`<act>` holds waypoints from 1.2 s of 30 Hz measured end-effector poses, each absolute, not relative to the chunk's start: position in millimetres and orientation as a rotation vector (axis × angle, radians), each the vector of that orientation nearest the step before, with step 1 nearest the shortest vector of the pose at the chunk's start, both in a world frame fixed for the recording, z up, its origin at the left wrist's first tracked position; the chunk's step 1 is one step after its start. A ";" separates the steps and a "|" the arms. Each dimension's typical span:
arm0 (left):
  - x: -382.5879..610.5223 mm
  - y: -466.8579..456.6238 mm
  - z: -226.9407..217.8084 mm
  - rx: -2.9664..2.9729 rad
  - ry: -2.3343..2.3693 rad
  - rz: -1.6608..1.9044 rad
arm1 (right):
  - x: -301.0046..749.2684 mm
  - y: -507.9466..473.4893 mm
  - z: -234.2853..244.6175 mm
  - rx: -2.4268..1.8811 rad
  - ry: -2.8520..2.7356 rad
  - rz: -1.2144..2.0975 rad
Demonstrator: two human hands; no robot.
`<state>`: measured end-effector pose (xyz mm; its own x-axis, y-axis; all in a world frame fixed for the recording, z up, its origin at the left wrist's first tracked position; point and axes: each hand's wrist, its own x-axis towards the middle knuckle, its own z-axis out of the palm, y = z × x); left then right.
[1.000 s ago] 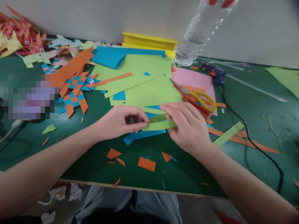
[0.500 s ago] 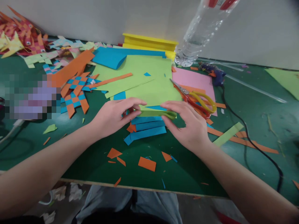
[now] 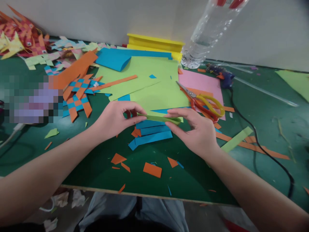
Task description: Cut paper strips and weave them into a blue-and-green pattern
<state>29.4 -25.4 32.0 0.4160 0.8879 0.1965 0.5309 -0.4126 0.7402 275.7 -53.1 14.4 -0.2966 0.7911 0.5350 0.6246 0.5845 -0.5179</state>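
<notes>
A folded light green paper strip is held between both hands, seen nearly edge-on above the table. My left hand pinches its left end with thumb and fingers. My right hand pinches its right end. Just below the strip lie several blue paper strips and a bit of orange paper on the green table. Behind the hands lies a large light green sheet.
Scissors with orange and yellow handles rest on a pink sheet at the right. A glue gun with a black cord, a clear plastic bottle, a yellow folder, woven orange-blue paper pieces and orange scraps surround them.
The green strip, lying flatter a second ago, has been lifted off the blue strips and turned edge-on. Both hands moved slightly away from me with it.
</notes>
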 end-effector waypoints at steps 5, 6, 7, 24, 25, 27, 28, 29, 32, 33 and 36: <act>28.9 -24.8 33.8 2.102 1.251 0.787 | 276.9 -50.6 12.8 -1.191 -1.924 0.382; 28.4 -24.3 33.9 2.097 1.256 0.796 | 277.4 -49.4 12.3 -1.201 -1.894 0.416; 27.9 -23.7 33.9 2.090 1.259 0.809 | 278.1 -48.1 11.7 -1.208 -1.864 0.442; 25.9 -21.8 34.7 2.083 1.281 0.827 | 283.4 -39.2 11.2 -1.306 -1.733 0.557; 25.9 -22.0 35.0 2.102 1.290 0.825 | 283.4 -38.8 11.5 -1.310 -1.723 0.575; 26.0 -22.4 35.5 2.144 1.313 0.827 | 283.2 -38.2 12.8 -1.310 -1.703 0.625; 26.0 -22.6 35.6 2.163 1.324 0.830 | 282.9 -38.1 13.6 -1.307 -1.693 0.646; 26.0 -22.6 35.6 2.179 1.332 0.834 | 282.5 -38.1 14.4 -1.299 -1.683 0.660; 25.4 -22.7 35.3 2.205 1.336 0.852 | 281.5 -38.2 15.9 -1.269 -1.667 0.663; 25.2 -22.8 35.3 2.209 1.339 0.857 | 281.4 -38.2 15.9 -1.266 -1.664 0.657; 24.9 -23.4 35.7 2.209 1.361 0.872 | 281.5 -38.1 15.2 -1.296 -1.657 0.628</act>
